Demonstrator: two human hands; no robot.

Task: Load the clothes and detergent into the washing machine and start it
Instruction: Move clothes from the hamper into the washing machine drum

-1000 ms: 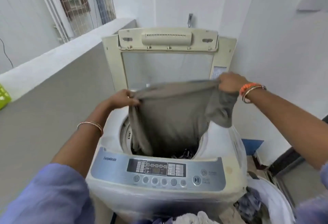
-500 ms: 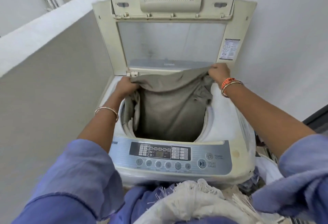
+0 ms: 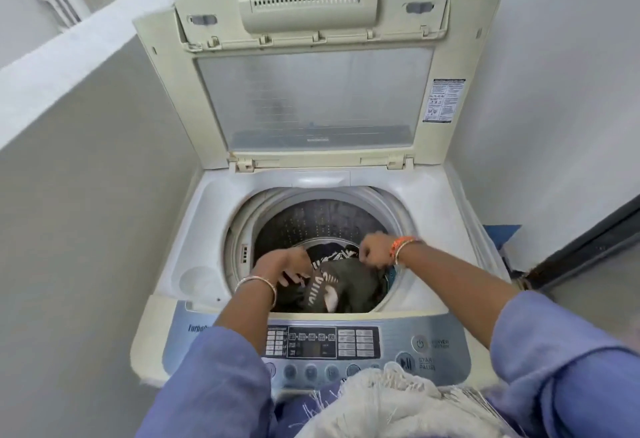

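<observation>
1. While both hands reach into the drum point(image 3: 322, 222) at centre frame, the olive-grey garment point(image 3: 349, 285) lies on top of the load, low in the tub, touching the darker patterned clothes point(image 3: 332, 255) behind it.
2. Left hand point(image 3: 287, 264), centre-left: fingers spread and partly curled down onto dark cloth; motion blur, so cannot tell whether it has hold of anything.
3. Right hand point(image 3: 374, 248), just right of centre: curled into a loose fist over the garment's upper edge; looks like it pinches fabric, but blurred, so not certain.
4. Handling judgement: garment is soft, limp and light, not fragile; it folds wherever it is dropped. Best taken by a bunched edge or pushed down with flat fingers; loose ends could catch on the tub rim point(image 3: 239, 229).
5. Containers: drum is part filled, its perforated back wall bare above the clothes. Washing machine point(image 3: 433, 229) lid point(image 3: 311, 91) stands raised in the upper frame.
6. More laundry: fringed white cloth point(image 3: 388, 403) at bottom centre, outside the machine, overlapping the control panel point(image 3: 436, 347).
7. No detergent seen.
</observation>
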